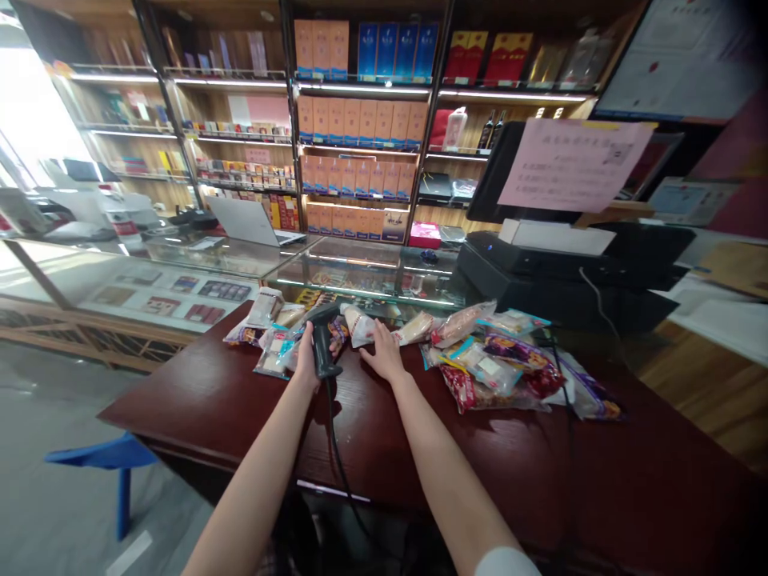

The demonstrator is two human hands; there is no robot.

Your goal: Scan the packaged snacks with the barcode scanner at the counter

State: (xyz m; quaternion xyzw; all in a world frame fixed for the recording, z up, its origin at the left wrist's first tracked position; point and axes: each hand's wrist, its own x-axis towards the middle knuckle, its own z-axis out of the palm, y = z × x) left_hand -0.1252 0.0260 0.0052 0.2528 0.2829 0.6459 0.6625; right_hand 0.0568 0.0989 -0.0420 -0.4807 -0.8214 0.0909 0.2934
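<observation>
My left hand point(306, 358) is closed around a black barcode scanner point(324, 340), held upright over the table with its cable trailing down toward me. My right hand point(385, 352) has its fingers spread, close to a white paper-like packet point(358, 325) and a clear packet of pale food point(415, 328); whether the fingertips touch either is hard to tell. Beside the scanner on the left lie several snack packets point(276, 352), some partly hidden by my left hand. To the right spreads a larger heap of plastic food packets point(486, 360) in purple, red and light blue.
The packets lie on a dark red wooden table point(384, 432). Behind it stand a glass display counter point(360, 254) and a laptop point(249, 222). A black checkout terminal point(540, 264) with a pink notice point(573, 164) is at right. A blue stool point(117, 454) stands at lower left.
</observation>
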